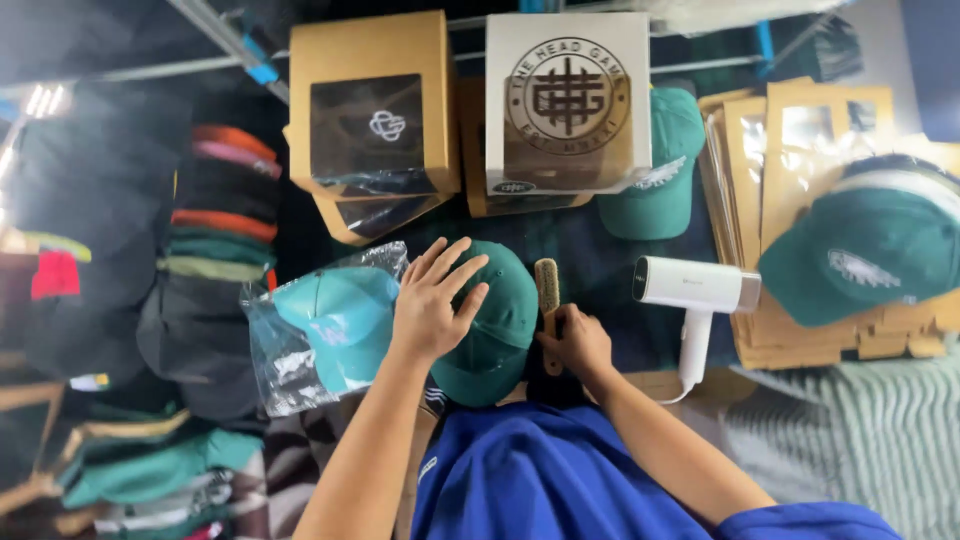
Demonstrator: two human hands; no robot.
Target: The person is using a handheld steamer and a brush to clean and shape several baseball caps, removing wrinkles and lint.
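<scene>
Hands (432,300) on brush (548,300), bristles away

Bagged cap (330,325) left of cap (495,325)

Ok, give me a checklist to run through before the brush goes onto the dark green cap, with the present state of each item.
1. Left hand steadies the dark green fabric cap: ok, palm and spread fingers rest on its crown.
2. Right hand grips the wooden-handled brush: ok, fingers closed round the handle.
3. Brush bristles on the cap: not ok, the brush head lies beside the crown.
4. Light teal cap in a clear plastic bag clear of the work: not ok, it touches the green cap's left side.
5. White handheld steamer out of the way: ok, it lies apart to the right.
6. Steamer switched off: cannot tell.
</scene>
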